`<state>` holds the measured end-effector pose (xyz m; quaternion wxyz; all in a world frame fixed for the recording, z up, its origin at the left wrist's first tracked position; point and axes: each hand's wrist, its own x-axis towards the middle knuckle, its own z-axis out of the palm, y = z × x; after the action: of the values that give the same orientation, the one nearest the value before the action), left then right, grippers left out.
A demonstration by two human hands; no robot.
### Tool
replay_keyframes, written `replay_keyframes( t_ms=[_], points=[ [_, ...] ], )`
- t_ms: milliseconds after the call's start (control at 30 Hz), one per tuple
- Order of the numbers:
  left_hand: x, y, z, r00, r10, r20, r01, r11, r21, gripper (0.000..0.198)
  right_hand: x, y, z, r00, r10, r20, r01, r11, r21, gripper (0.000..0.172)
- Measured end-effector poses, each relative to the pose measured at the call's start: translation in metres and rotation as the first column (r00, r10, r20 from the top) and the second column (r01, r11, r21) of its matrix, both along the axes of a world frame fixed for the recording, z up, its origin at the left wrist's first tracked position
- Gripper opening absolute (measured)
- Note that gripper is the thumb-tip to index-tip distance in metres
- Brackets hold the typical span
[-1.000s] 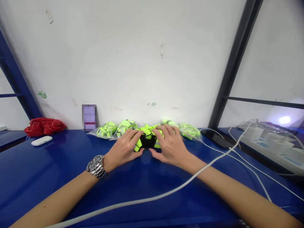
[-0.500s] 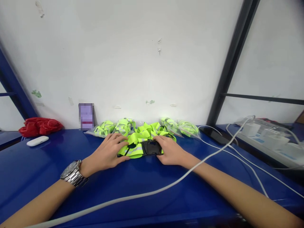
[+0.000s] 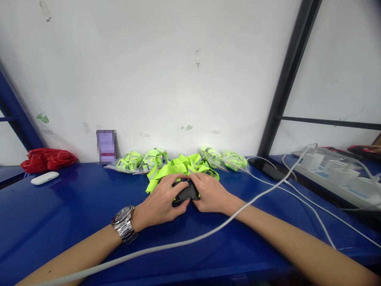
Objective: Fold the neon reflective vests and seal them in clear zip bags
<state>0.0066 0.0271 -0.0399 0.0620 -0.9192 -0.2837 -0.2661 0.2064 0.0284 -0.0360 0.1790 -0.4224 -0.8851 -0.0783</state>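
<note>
On blue worktop [image 3: 89, 188]: pinching black buckle [image 3: 188, 192] with right hand [image 3: 212, 193], now left hand [image 3: 163, 201] too, so held from both sides.

No word, brand, number or sign is showing clearly enough to be read. The upright phone [image 3: 106, 146] against the wall is displaying a purple screen with a dark red band, but coarse blocks are covering whatever is standing on it. The wristwatch [image 3: 123, 222] is turning its dial towards the camera, its markings appearing too small to make out. On the right, the white blocks [image 3: 341, 172] are lying near pale blue patches too blurred to read. The black buckle [image 3: 188, 192] is likewise giving no legible mark.
</note>
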Motion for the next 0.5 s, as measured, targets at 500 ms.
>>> replay_keyframes(
  t_ms=[500],
  points=[
    [-0.0012,0.0006,-0.0064,0.999,0.031,0.029,-0.033,0.996,0.088,0.024,-0.0051,0.0036,-0.0051,0.994,-0.008,0.109,0.007,1.000,0.012,0.037]
  ],
)
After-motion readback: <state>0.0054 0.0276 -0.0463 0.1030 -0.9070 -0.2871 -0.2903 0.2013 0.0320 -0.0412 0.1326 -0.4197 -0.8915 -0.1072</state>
